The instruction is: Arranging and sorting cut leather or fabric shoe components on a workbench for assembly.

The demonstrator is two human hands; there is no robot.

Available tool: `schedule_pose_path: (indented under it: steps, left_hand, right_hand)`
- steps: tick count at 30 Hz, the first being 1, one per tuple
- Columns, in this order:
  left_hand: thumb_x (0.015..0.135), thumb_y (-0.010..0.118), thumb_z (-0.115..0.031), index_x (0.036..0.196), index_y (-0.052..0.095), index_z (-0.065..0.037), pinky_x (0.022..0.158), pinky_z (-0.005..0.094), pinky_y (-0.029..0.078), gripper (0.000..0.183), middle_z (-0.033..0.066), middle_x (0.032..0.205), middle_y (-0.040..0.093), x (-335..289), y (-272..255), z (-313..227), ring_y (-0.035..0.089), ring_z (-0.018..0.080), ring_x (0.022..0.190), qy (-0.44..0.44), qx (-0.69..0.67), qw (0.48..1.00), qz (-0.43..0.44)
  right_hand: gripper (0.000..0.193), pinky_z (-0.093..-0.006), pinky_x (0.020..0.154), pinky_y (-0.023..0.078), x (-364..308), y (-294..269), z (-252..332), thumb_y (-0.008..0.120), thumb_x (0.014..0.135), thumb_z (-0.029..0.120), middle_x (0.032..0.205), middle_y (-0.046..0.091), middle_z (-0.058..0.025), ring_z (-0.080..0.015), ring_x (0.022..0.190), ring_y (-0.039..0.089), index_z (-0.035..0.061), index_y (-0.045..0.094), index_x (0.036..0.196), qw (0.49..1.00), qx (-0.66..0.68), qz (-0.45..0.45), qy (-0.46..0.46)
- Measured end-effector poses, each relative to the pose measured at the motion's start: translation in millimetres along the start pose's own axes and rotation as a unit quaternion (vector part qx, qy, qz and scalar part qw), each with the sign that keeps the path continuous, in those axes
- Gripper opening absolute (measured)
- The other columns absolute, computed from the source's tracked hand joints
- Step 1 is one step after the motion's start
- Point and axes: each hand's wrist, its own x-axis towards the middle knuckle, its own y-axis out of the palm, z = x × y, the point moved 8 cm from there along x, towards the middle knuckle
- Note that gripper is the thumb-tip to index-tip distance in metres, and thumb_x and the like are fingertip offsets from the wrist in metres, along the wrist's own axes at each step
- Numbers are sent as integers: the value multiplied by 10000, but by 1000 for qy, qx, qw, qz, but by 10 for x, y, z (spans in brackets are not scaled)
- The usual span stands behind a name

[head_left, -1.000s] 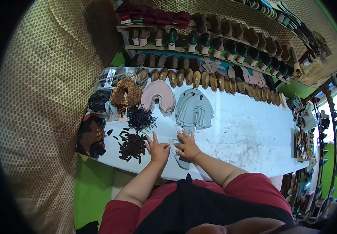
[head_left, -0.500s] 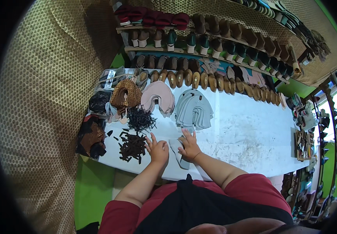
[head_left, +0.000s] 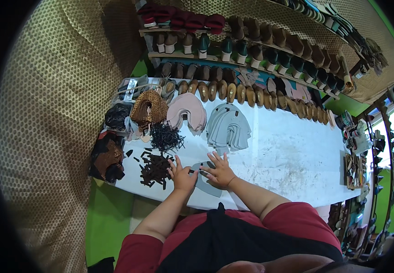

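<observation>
A grey curved shoe-upper piece (head_left: 208,187) lies on the white table in front of me, partly covered by my right hand. My right hand (head_left: 220,174) rests over it with its fingers spread, the thumb side toward my left hand. Between the thumb and a finger of my left hand (head_left: 184,180) is a small dark strip (head_left: 191,171), at the left edge of the grey piece; the other fingers stick out. A pile of similar dark strips (head_left: 153,171) lies just left of that hand. Behind it sits a tangle of thin black strips (head_left: 166,138).
Stacked grey uppers (head_left: 228,127), pink uppers (head_left: 187,109) and leopard-print uppers (head_left: 149,107) stand farther back. Wooden shoe lasts (head_left: 231,93) line the table's far edge, below shelves of shoes. A tool box (head_left: 353,170) is at the right end, dark bags (head_left: 117,117) at the left.
The grey piece, earlier tilted with a paler face showing, now lies flatter under my right hand. My right fingers have spread, and the dark strip now shows in my left hand.
</observation>
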Motion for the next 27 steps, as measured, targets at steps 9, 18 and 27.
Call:
schedule_pose_path:
  steps: [9,18,27]
  left_hand:
    - [775,773,-308,915,779,-90,1142,702,43,259,274,1623,184,74,44,-12,13,533,1496,-6,14,1000,24]
    - [810,752,-260,916,748,-103,1140,708,51,190,245,1623,206,4,28,-88,68,534,1488,59,31,998,8]
    - [820,749,-248,972,680,-104,1142,708,71,221,195,1615,252,20,68,-98,149,459,1497,83,55,995,-2]
  right_hand:
    - [469,-730,1131,79,25,82,6,627,902,425,1615,267,-142,-388,1509,180,308,613,1356,998,-26,54,-2]
    - [524,-711,1142,85,76,2,-6,620,910,364,1608,245,-192,-428,1498,183,317,530,1424,999,8,25,48]
    - [301,-781,1090,89,273,1,41,682,860,340,1588,317,-151,-447,1489,183,280,724,1151,997,26,-12,75]
